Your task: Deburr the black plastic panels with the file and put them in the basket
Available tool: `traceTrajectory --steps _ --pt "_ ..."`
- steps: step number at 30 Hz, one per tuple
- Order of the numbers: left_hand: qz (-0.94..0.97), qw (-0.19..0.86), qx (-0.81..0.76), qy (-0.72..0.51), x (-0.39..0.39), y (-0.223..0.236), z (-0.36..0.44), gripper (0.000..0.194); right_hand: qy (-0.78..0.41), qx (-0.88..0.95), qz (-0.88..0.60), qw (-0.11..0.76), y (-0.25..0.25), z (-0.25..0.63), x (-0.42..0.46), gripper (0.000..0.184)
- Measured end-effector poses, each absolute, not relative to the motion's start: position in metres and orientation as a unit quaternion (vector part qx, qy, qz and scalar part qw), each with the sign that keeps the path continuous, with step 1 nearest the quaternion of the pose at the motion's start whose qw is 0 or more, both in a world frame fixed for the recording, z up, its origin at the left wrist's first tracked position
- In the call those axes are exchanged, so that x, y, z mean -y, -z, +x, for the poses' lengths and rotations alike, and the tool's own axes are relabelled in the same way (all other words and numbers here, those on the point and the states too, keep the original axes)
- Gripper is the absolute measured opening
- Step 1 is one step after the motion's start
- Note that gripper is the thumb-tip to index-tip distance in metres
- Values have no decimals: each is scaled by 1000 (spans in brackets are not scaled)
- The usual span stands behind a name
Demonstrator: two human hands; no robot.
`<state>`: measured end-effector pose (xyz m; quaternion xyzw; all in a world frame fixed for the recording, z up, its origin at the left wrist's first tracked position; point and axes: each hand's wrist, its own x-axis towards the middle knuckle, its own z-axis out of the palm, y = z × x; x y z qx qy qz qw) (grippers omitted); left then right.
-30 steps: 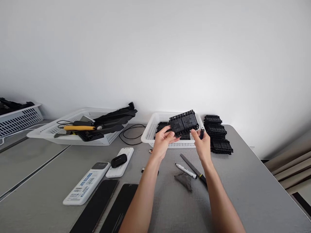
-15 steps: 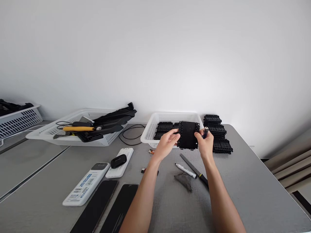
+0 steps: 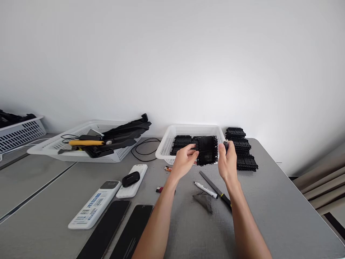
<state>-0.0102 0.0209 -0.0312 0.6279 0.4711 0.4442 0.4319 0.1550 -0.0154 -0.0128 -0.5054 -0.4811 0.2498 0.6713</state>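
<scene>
My left hand [image 3: 184, 160] grips the left edge of a black plastic panel [image 3: 207, 150] with toothed edges. The panel is held up in front of a white basket [image 3: 165, 147], which has similar black panels [image 3: 182, 141] inside. Close to the panel's right side, apart from it, my right hand [image 3: 228, 160] is closed around a small dark object [image 3: 225, 145], mostly hidden by the fingers. Right of the basket lie stacks of black toothed panels [image 3: 244, 151]. Below the hands are a white marker [image 3: 206, 190], a flat file [image 3: 215, 187] with a black handle and a dark scrap [image 3: 204, 201].
To the left, another white basket [image 3: 125, 154] holds black parts and a yellow-handled tool [image 3: 86, 142]. Two white power banks [image 3: 94, 205], a black case [image 3: 130, 179] and two dark phones [image 3: 106, 228] lie front left. A black cable [image 3: 137, 157] loops between the baskets.
The black panel has been turned, so its other, ribbed face shows. My right hand has let go of the panel's right edge and keeps the small dark object.
</scene>
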Motion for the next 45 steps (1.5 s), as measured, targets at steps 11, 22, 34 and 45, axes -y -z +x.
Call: traceTrajectory --steps 11,22,34,45 --pt "691 375 -420 -453 -18 25 -7 35 -693 408 -341 487 21 138 2 29" --pt "722 361 -396 -437 -14 23 -6 35 -711 366 -358 482 24 145 -1 26" --pt "725 348 -399 -441 -14 23 -7 33 -746 297 -312 508 17 146 2 26" --pt "725 339 -404 -443 -14 23 -9 33 -747 283 -313 513 16 147 3 26"
